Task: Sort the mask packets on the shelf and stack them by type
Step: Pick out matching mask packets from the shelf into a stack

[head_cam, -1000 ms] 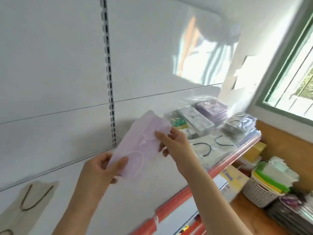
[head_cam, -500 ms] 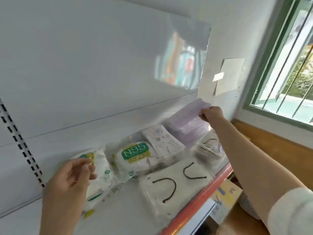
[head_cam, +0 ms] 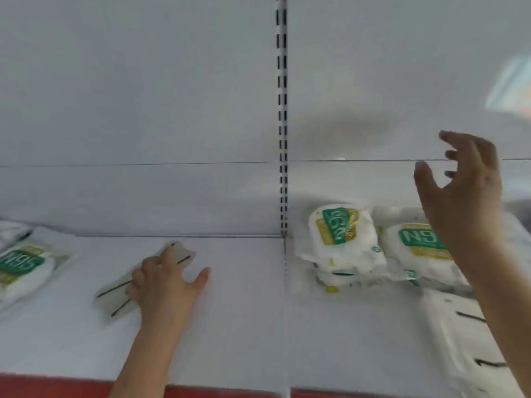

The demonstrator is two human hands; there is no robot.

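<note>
Fingers (head_cam: 169,258) of left hand (head_cam: 163,285) lie flat and spread on beige packet with dark ear loops (head_cam: 123,291), pressing it to white shelf (head_cam: 235,326), near front. Judgement: slide it by the palm toward its own kind; keep it flat. Right hand (head_cam: 465,202) raised, fingers wide, holding nothing, above N95 packets (head_cam: 342,245). White packet with dark loops (head_cam: 459,334) at right front. Green labels read "N95"; another N95 packet (head_cam: 20,265) far left. Smaller print unreadable.

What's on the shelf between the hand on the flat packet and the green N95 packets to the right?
Only bare white shelf and a seam between the left hand and the nearest N95 packet, in the head view.
</note>
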